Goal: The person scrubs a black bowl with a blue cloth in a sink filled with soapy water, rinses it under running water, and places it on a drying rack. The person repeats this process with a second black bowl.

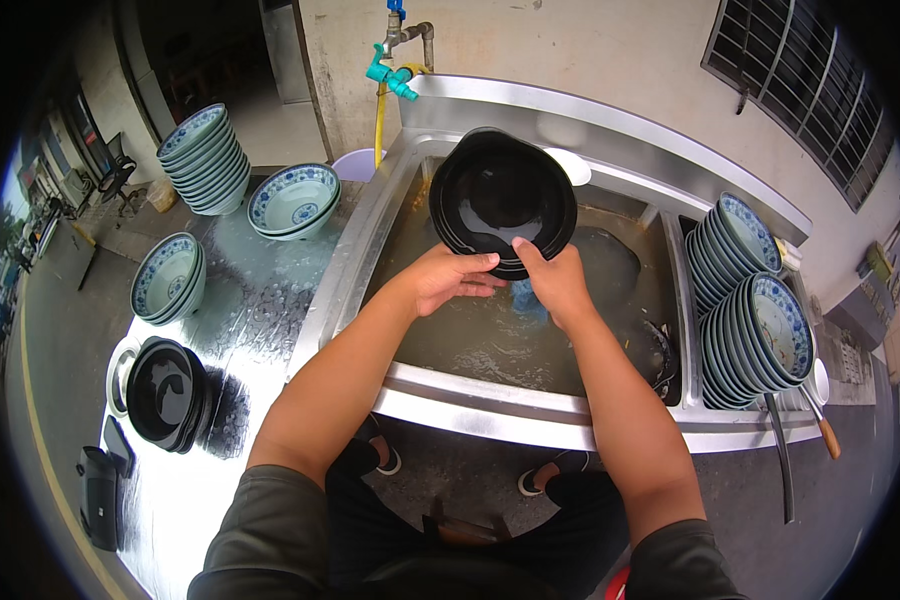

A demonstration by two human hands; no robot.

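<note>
Several nested black bowls (504, 187) are held tilted above the murky water (465, 345) of a stainless steel sink (487, 381). My left hand (457, 279) grips the lower left of their rims, its thumb on top and fingers beneath. On the lower right, my right hand (555, 277) pinches the rims, with the thumb reaching inside the top bowl. Under the right hand shows a piece of blue cloth or scrubber (529, 298), partly hidden. Another dark round dish (607, 262) lies in the water, mostly submerged.
Blue-patterned bowls (202, 161) stand stacked on the metal table (262, 300), near black bowls (163, 394). More patterned stacks (757, 337) fill the right basin, where handles (782, 465) jut past the edge. A teal tap (391, 73) sits behind the sink.
</note>
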